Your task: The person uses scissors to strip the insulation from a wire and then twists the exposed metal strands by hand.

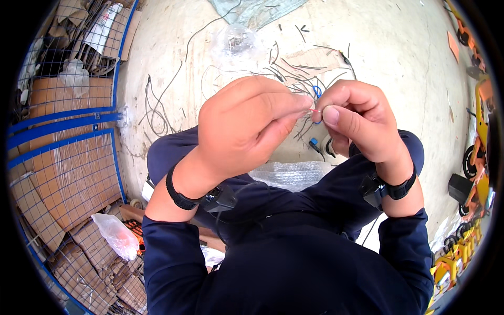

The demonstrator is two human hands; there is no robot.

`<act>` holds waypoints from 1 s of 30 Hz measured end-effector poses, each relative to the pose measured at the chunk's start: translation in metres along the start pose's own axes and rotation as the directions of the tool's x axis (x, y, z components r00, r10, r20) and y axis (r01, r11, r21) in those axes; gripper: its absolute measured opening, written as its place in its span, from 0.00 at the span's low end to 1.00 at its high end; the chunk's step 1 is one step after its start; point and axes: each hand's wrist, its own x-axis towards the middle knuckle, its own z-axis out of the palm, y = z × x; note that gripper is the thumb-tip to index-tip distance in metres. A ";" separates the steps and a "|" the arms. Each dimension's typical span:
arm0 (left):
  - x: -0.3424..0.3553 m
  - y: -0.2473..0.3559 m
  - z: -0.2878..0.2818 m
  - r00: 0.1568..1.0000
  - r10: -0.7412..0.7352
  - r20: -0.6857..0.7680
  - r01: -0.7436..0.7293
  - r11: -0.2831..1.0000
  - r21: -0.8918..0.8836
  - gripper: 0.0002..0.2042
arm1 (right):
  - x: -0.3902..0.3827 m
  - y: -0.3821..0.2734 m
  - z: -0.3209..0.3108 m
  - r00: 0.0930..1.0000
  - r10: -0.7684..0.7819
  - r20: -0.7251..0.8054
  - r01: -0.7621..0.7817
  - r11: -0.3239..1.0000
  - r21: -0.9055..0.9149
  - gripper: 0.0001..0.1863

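In front of my chest, both hands are raised with the fingertips almost meeting. A thin red wire (315,110) spans the small gap between them. My left hand (247,123) pinches one end of it, and most of that end is hidden by the fingers. Thumb and forefinger of my right hand (362,118) close on the other end. Just beyond the fingertips shows a blue loop (317,90); I cannot tell whether it is held or lies on the floor. Below the hands, a small blue-and-black piece (314,142) is on the floor between my knees.
Cut black cable pieces (299,71) lie scattered on the floor around a flat cardboard piece (315,59). Clear plastic (236,42) and bubble wrap (291,175) are nearby. A blue mesh cage (118,157) with cardboard stands left; orange and yellow wheeled equipment (472,157) lines the right.
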 end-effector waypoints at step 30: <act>0.000 -0.008 0.005 0.999 0.036 0.028 -0.039 0.993 0.108 0.11 | 0.001 0.004 0.010 0.994 -0.026 -0.111 -0.003 0.968 -0.253 0.05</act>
